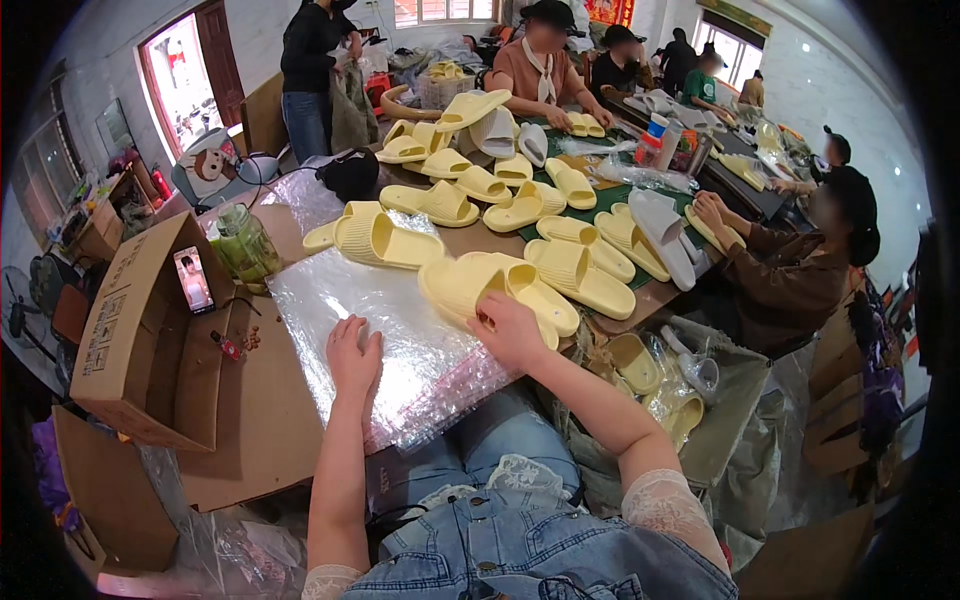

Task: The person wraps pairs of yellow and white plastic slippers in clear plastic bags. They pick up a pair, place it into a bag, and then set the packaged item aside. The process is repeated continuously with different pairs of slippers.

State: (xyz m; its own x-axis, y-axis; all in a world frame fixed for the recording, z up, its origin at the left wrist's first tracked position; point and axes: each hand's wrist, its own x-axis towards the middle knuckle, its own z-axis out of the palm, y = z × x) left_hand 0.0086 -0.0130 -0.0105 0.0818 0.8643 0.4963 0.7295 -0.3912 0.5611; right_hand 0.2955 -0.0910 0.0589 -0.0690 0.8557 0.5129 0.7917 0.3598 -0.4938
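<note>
My right hand (508,332) is closed on a pale yellow slide slipper (455,285) with a ribbed strap, its fingers curled at the slipper's right end. The slipper looks slightly blurred and sits over the edge of a stack of clear plastic bags (330,300). My left hand (353,357) lies on those bags with its fingers stretched out, holding nothing. More yellow slippers (580,275) rest just beyond my right hand, some in pairs. Another yellow slipper (385,237) lies at the far edge of the bags.
An open cardboard box (150,340) with a lit phone (193,280) stands at left, beside a green-filled jar (245,245). A slipper heap and a black cap (350,175) lie further back. A sack holding slippers (720,400) hangs at right. Several people work around the table.
</note>
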